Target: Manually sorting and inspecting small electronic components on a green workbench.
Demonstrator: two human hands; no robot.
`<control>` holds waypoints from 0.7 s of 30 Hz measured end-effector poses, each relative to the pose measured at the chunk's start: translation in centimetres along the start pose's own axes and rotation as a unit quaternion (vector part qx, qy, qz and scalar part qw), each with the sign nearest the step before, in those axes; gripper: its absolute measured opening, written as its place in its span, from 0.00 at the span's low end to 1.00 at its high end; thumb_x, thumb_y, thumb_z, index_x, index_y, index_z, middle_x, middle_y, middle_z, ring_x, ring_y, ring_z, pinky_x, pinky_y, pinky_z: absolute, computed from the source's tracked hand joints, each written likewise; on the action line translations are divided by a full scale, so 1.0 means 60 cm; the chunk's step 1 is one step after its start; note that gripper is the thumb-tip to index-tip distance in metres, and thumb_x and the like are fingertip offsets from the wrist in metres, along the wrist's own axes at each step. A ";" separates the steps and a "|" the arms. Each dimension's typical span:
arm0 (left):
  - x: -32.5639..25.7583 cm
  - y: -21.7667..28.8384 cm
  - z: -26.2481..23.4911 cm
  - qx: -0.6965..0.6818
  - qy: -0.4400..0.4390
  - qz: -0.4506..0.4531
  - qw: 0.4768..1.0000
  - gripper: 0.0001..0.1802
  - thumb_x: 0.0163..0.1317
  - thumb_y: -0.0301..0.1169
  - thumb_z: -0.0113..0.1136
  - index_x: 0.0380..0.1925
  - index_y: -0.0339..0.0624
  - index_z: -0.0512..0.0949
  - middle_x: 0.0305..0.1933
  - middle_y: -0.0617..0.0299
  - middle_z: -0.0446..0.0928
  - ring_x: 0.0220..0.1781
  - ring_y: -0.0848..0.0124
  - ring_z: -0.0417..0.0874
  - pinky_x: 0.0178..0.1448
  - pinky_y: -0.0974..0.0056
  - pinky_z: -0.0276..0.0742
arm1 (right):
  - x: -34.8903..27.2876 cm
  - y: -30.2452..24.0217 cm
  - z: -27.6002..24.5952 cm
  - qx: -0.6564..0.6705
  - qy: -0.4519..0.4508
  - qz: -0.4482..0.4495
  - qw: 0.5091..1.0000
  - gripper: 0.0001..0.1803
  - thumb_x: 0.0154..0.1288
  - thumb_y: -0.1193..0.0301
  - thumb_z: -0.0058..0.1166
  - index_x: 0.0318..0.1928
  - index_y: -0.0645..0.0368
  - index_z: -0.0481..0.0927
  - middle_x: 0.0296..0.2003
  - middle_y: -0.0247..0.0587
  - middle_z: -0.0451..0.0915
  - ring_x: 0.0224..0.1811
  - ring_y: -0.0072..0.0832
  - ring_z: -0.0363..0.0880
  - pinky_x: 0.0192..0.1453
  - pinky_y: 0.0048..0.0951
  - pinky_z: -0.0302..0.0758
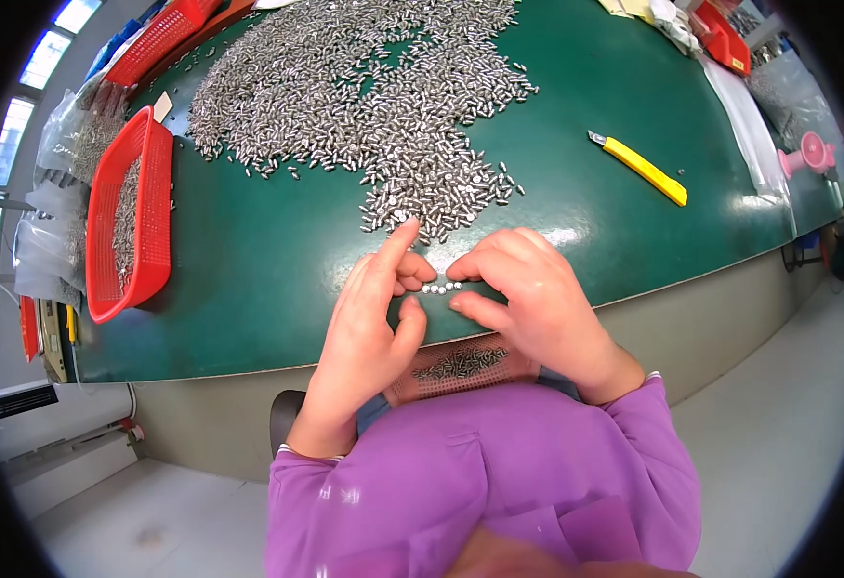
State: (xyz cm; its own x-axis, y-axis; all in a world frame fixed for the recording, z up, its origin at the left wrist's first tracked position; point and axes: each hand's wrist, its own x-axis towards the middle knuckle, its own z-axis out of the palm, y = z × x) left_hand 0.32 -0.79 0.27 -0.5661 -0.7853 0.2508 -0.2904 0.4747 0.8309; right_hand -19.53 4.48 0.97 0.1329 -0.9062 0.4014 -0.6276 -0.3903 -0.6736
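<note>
A short row of several small shiny metal pieces (441, 287) stands near the table's front edge, between my two hands. At its left end is my left hand (369, 306), with the index finger stretched forward and the thumb apart from the other, curled fingers. My right hand (530, 287) borders the row on the right, its thumb and index finger spread with a gap between them. Neither hand visibly grips a piece. Just beyond my fingertips begins a large spread pile of small, pointed, barrel-shaped metal parts (441, 183).
On the green table (576, 226), a red basket (159, 226) with metal parts stands left. A yellow utility knife (646, 170), blade out, lies right. A pink mesh basket (427, 387) of parts rests on my lap. Plastic bags (51, 231) line the left; a pink object (809, 156) stands far right.
</note>
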 end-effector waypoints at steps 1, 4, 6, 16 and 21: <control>-0.001 -0.002 0.001 -0.007 0.004 -0.003 1.000 0.41 0.52 0.10 0.54 0.70 0.39 0.66 0.41 0.63 0.78 0.43 0.71 0.78 0.51 0.67 0.75 | 0.001 0.002 -0.002 0.016 -0.004 0.002 1.000 0.12 0.54 0.77 0.66 0.40 0.58 0.80 0.35 0.40 0.77 0.40 0.41 0.76 0.46 0.39 0.73; -0.003 -0.004 0.005 0.019 0.032 0.008 0.999 0.41 0.52 0.09 0.54 0.70 0.39 0.66 0.41 0.63 0.78 0.42 0.71 0.77 0.50 0.66 0.74 | -0.002 0.010 -0.003 0.028 0.000 0.009 1.000 0.12 0.55 0.79 0.62 0.41 0.58 0.81 0.36 0.41 0.77 0.42 0.42 0.77 0.48 0.40 0.74; -0.001 -0.002 0.005 0.045 0.036 0.027 0.998 0.40 0.53 0.10 0.55 0.70 0.39 0.66 0.40 0.61 0.78 0.42 0.67 0.77 0.49 0.63 0.75 | -0.003 0.009 -0.002 0.024 0.009 0.014 1.000 0.12 0.56 0.80 0.61 0.42 0.58 0.81 0.37 0.41 0.77 0.43 0.42 0.77 0.48 0.40 0.74; -0.001 0.001 0.008 0.080 0.031 0.036 0.996 0.38 0.53 0.13 0.60 0.67 0.39 0.68 0.36 0.63 0.79 0.41 0.64 0.77 0.51 0.59 0.74 | -0.004 0.004 0.005 0.001 0.013 0.015 1.000 0.08 0.57 0.76 0.62 0.39 0.55 0.83 0.39 0.38 0.74 0.44 0.40 0.75 0.49 0.40 0.74; -0.009 0.005 0.001 0.073 -0.002 0.057 0.996 0.38 0.52 0.13 0.61 0.67 0.41 0.69 0.35 0.65 0.81 0.41 0.68 0.76 0.51 0.63 0.74 | -0.011 0.008 -0.001 0.010 -0.016 -0.004 1.000 0.06 0.56 0.74 0.63 0.36 0.54 0.83 0.39 0.36 0.75 0.43 0.39 0.75 0.49 0.39 0.73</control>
State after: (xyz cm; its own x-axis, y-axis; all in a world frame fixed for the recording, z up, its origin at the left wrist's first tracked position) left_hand 0.50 -0.21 0.35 -0.6042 -0.7222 0.3367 -0.3333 0.6128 0.7165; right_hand -19.98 4.88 0.44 0.1633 -0.9077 0.3866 -0.6108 -0.4007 -0.6829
